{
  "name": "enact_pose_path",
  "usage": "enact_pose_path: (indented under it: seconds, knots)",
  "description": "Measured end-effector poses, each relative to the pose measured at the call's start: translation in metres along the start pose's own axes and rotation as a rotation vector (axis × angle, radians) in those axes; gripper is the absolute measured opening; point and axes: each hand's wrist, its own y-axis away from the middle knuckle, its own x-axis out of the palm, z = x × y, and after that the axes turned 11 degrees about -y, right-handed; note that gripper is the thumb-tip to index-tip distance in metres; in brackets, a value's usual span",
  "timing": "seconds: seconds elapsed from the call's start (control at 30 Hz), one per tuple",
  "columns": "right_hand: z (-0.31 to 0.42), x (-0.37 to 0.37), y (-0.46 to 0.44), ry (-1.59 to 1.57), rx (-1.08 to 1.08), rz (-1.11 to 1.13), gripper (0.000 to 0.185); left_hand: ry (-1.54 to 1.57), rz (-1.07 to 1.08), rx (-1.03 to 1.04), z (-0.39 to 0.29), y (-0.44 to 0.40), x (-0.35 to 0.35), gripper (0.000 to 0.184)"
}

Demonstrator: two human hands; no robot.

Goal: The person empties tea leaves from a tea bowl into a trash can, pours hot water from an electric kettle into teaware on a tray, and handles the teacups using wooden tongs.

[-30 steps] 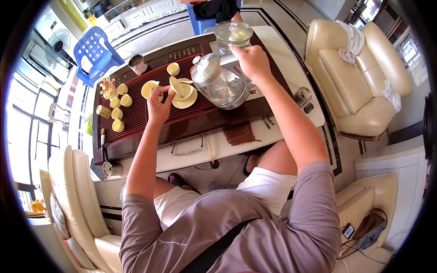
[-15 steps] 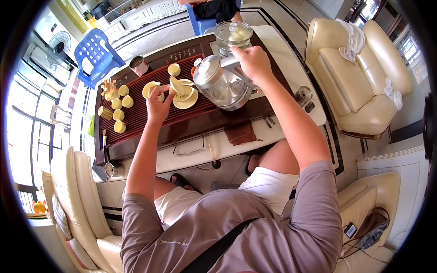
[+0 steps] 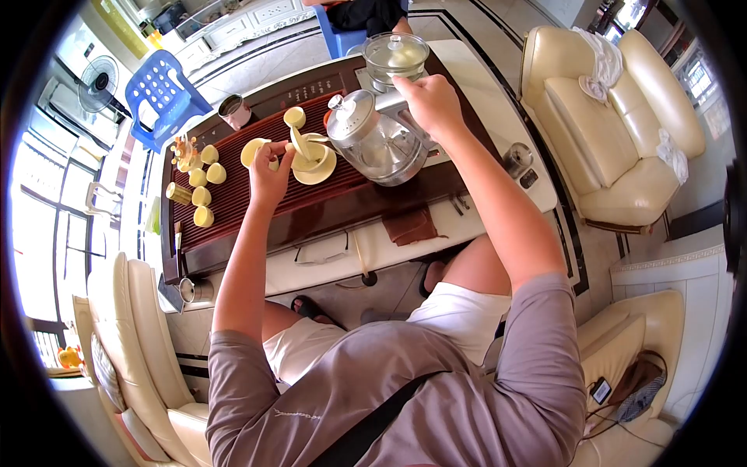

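Observation:
My right hand [image 3: 433, 106] is wrapped round the handle of a glass kettle [image 3: 383, 149] with a metal lid. The kettle tilts left, and its spout points at a pale yellow gaiwan [image 3: 317, 153] on a matching saucer [image 3: 314, 177]. Water shows through the kettle's glass. My left hand [image 3: 269, 173] pinches the gaiwan lid [image 3: 299, 141] and holds it upright on edge at the bowl's left side. Just behind my left fingers stands a pale yellow pitcher [image 3: 250, 152], partly hidden by them. Whether water is flowing from the spout I cannot make out.
All this stands on a slatted tea tray [image 3: 233, 183]. Several small yellow cups [image 3: 216, 173] cluster at its left, with one cup [image 3: 294, 117] behind the gaiwan. A lidded glass pot [image 3: 395, 58] and a dark-mouthed mug [image 3: 234, 112] are further back. A person [image 3: 366, 15] sits beyond the table.
The kettle and my right hand have shifted very slightly left and up in view, much as the whole scene has. Both hands keep their holds.

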Motion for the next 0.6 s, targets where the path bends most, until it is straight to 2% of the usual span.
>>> enact_pose_path:
  seconds: [0.13, 0.27, 0.43, 0.5, 0.6]
  knots:
    - [0.003, 0.000, 0.000, 0.026, 0.012, -0.011, 0.058, 0.023, 0.046, -0.069, -0.004, -0.002, 0.000, 0.024]
    - [0.000, 0.002, -0.004, 0.043, -0.003, -0.025, 0.057, 0.021, 0.089, -0.022, -0.001, -0.003, 0.001, 0.023]
    - [0.003, 0.000, -0.006, 0.054, -0.011, -0.025, 0.057, 0.383, 0.151, -0.105, 0.006, -0.005, 0.007, 0.020]
    - [0.006, -0.003, -0.006, 0.086, 0.053, 0.039, 0.050, 0.415, 0.174, -0.126, 0.008, -0.007, 0.006, 0.020]
    - [0.005, -0.001, -0.006, 0.053, 0.017, -0.012, 0.056, 0.457, 0.214, -0.150, 0.007, -0.009, 0.005, 0.022]
